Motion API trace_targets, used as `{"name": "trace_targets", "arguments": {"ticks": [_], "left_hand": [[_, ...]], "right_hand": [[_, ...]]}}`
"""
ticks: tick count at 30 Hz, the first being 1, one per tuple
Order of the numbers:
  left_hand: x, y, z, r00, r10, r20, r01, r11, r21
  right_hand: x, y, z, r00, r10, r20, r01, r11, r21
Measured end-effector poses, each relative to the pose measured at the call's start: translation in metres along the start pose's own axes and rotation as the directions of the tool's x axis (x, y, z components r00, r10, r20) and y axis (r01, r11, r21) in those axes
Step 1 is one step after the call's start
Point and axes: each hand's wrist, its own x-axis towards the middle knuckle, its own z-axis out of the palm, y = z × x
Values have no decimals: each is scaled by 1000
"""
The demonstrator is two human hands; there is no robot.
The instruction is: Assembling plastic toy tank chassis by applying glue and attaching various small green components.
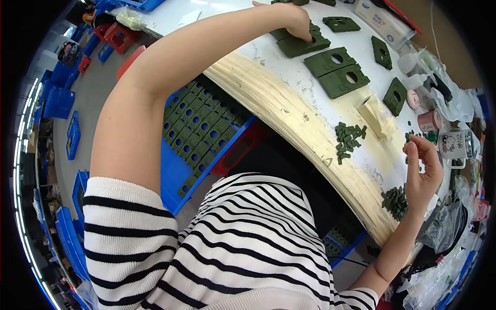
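Note:
My left hand [298, 23] reaches across to the far side of the table, its digits spread. One digit presses down on a dark green rectangular plate [299, 47] beside its hole; the hand's far side is cut off by the picture's top edge. Nearer to me lie two more green plates [337, 71] edge to edge, each with a round hole. On the right, my right hand [424, 168] is raised above the table with thumb and fingertips pinched together. Whatever is between them is too small to tell. Loose small green pieces [395, 202] lie in a pile by its wrist.
Another pile of green pieces [349, 140] lies near a yellowish block [376, 116]. More plates [381, 52] are spread behind. A white mug [454, 144], a pink jar [430, 121] and plastic bags crowd the right side. Below the table edge, a blue crate [178, 173] holds rows of green plates.

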Motion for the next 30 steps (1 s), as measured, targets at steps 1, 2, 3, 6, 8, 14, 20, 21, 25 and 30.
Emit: {"name": "trace_targets", "arguments": {"ticks": [1,2,3,6,8,14,20,21,25,30], "left_hand": [[8,-3,6,999,-23,24,23,1000,4],[12,-6,6,998,-42,45,42,999,6],[-28,6,-16,983,-184,14,185,981,-66],[-47,-6,-35,996,3,94,7,995,-99],[-49,-29,-29,998,38,59,-20,960,-280],[-64,-44,-20,981,169,93,-135,946,-294],[-75,-46,-31,781,587,-214,-444,762,472],[-75,-59,-33,616,751,-239,-488,602,633],[-56,-79,-37,398,917,-17,-507,235,829],[-37,-71,-44,300,949,100,-549,86,831]], "right_hand": [[0,0,0,1000,0,6,0,1000,2],[1,-1,0,1000,1,7,-1,1000,8],[1,-2,-2,1000,-9,-1,9,1000,-9],[1,-4,-2,1000,-12,-12,12,1000,-21],[4,-4,-1,999,-31,-18,31,999,-16],[3,-4,-5,999,-49,-15,48,998,-34],[4,2,-5,1000,-11,-14,11,999,-41],[5,1,-5,1000,-16,-17,16,999,-35],[5,1,-4,1000,-28,-12,28,999,-28],[6,-2,-2,1000,-28,-9,28,999,-21]]}}
